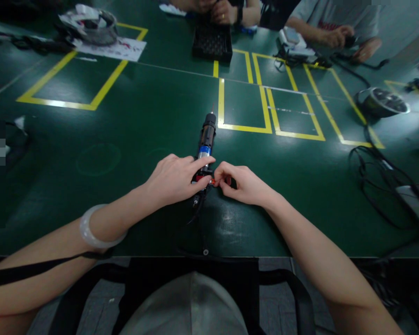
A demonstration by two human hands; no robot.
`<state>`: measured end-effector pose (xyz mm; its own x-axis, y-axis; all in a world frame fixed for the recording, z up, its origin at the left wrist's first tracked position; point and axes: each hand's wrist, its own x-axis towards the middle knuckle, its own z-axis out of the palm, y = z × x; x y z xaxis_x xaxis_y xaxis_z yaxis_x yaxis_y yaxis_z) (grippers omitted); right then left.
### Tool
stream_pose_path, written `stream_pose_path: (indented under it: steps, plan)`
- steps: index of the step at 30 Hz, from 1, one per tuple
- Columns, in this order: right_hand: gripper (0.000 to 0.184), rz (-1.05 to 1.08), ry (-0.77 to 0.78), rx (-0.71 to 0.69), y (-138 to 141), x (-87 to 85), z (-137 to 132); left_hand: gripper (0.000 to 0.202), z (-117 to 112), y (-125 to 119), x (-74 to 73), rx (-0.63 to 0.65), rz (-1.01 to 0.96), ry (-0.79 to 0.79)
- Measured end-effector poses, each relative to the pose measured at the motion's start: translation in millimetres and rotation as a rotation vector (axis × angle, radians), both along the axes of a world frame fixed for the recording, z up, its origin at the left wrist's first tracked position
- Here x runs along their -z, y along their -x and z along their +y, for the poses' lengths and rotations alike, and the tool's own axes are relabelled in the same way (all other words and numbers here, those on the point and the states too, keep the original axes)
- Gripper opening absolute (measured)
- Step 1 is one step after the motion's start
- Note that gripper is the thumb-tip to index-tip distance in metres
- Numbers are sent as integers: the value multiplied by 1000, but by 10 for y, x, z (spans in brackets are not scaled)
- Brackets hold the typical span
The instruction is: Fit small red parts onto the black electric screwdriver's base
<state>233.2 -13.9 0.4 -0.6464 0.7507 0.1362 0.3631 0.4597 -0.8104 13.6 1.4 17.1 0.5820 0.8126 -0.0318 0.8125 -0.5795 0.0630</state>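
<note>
A slim cylindrical tool (208, 135), like an electric screwdriver with its inner body exposed, lies on the green table with its thin tip pointing away from me. Its body has black, blue and silver sections. My left hand (176, 179) rests across its near part, thumb and forefinger gripping it. Close on the other side, my right hand (242, 184) pinches a small orange-red piece (213, 182), possibly a wire or connector, at the tool's near end. Fingertips partly hide that piece. A dark cable (195, 216) trails from the tool toward the table's front edge.
Yellow tape (244, 127) marks rectangles on the table. A black tray (212, 44) stands across from me, near two people's hands. At the back left sits a round metal container (99, 30) on paper. On the right are a round metal object (386, 102) and loose black cables (373, 186).
</note>
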Motion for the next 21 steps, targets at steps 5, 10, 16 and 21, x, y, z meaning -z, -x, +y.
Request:
stream_pose_path:
  steps: [5, 10, 16, 21]
  plan:
    - [17, 33, 15, 26, 20, 49, 28, 54, 15, 15, -27, -28, 46, 1]
    - [15, 71, 3, 88, -20, 99, 79, 55, 113, 165, -7, -55, 119, -7]
    - [18, 52, -40, 111, -64, 140, 106, 54, 339, 608, -13, -147, 161, -67]
    - [24, 43, -37, 102, -52, 132, 101, 53, 622, 1172, -51, -299, 149, -35]
